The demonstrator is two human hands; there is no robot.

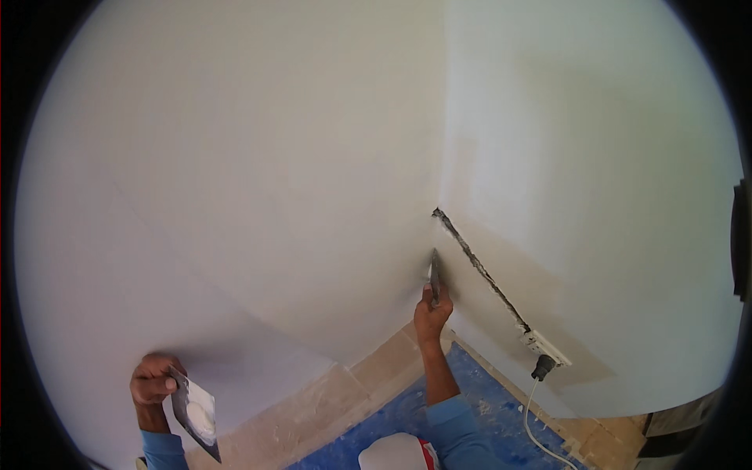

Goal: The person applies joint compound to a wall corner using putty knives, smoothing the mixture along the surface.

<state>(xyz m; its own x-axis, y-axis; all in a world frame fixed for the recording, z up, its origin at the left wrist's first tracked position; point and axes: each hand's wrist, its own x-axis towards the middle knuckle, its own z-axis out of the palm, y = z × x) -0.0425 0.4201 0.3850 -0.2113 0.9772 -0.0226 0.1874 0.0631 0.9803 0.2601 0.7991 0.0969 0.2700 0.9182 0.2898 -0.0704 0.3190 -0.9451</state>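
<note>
Putty knife (435, 270) stands tip-up in the grasp of a person's right hand (432, 316), near where two pale walls (274, 157) meet; whether its blade touches either is hard to tell. Just to the right, a dark, ragged groove (486, 274) slants down to a white socket strip (551, 348) holding a black plug (543, 367). Farther left, the left hand (155, 379) grips a metal plate (182, 401) bearing white paste (202, 417); a blue sheet (497, 395) lies below.
</note>
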